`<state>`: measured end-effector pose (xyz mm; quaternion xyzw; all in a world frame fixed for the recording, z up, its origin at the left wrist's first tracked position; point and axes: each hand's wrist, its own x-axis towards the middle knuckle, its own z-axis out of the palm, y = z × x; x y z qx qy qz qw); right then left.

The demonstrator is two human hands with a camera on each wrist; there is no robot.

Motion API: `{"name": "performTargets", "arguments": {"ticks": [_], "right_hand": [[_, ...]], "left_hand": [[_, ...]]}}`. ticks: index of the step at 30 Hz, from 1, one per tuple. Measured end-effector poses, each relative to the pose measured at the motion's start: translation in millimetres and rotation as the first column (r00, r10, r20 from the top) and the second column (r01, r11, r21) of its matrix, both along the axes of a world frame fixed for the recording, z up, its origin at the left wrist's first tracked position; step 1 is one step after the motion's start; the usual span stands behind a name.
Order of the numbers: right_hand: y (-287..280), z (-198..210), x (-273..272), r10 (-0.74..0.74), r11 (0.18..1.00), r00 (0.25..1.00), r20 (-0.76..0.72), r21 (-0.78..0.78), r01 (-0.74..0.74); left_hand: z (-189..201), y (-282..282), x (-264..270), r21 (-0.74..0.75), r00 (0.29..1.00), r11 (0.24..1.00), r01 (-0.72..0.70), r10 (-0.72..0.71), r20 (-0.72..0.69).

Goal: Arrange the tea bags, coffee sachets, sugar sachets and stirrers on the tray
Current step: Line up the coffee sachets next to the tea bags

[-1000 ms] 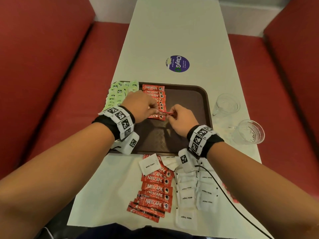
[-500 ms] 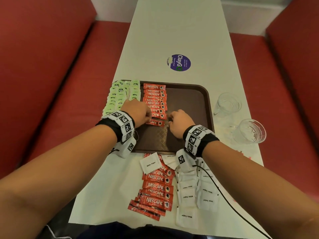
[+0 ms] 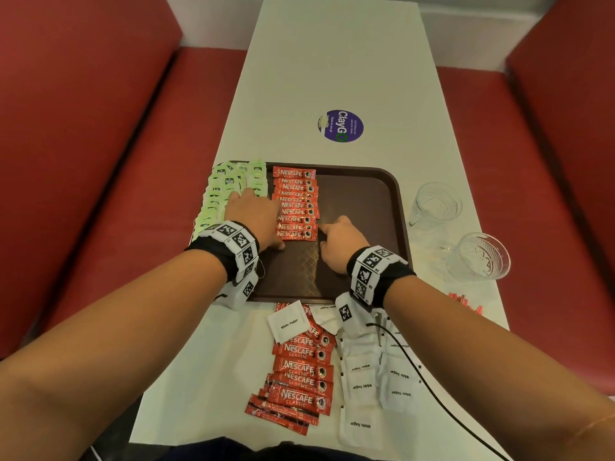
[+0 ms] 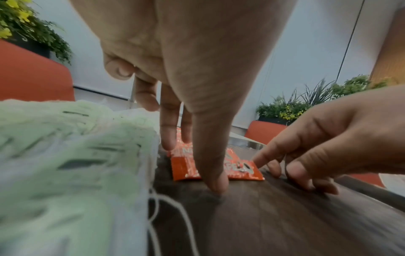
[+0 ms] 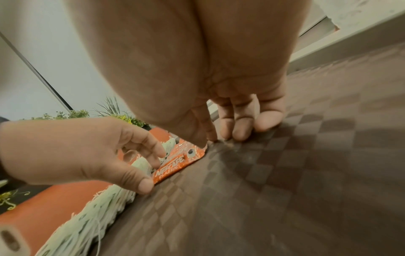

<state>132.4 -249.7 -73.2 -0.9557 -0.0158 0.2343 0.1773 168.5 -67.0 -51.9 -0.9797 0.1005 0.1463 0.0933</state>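
A brown tray (image 3: 359, 207) holds pale green tea bags (image 3: 229, 184) along its left side and a column of red coffee sachets (image 3: 294, 197) beside them. The nearest coffee sachet (image 3: 294, 235) lies flat at the column's near end. My left hand (image 3: 256, 211) rests over the column's left edge, fingers straight, thumb tip on the tray (image 4: 285, 216) in front of that sachet (image 4: 186, 169). My right hand (image 3: 332, 234) touches the sachet's right end (image 5: 173, 168) with its index finger, the other fingertips on the tray. Neither hand grips anything.
Loose coffee sachets (image 3: 301, 367) and white sugar sachets (image 3: 376, 384) lie on the white table in front of the tray. Two glass cups (image 3: 434, 204) (image 3: 479, 256) stand to the right, small red items (image 3: 464, 302) near the right edge. Red benches flank the table.
Both hands had pinched one coffee sachet just above the tray. It now lies flat at the near end of the column, released, with the fingers only touching its ends.
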Motion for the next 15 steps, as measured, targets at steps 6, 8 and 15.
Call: {"name": "performTargets", "arguments": {"ticks": [6, 8, 15], "right_hand": [[-1, 0, -3, 0.017, 1.000, 1.000, -0.005, 0.003, -0.017], [-1, 4, -5, -0.001, 1.000, 1.000, -0.006, -0.001, 0.001], [-3, 34, -46, 0.083, 0.996, 0.993, 0.080, 0.023, -0.085]], "left_hand": [[-5, 5, 0, -0.048, 1.000, 0.999, 0.009, -0.009, 0.002], [0, 6, -2, -0.073, 1.000, 0.997, 0.012, -0.012, 0.002], [32, 16, -54, -0.461, 0.997, 0.885, 0.063, -0.036, 0.067]]}}
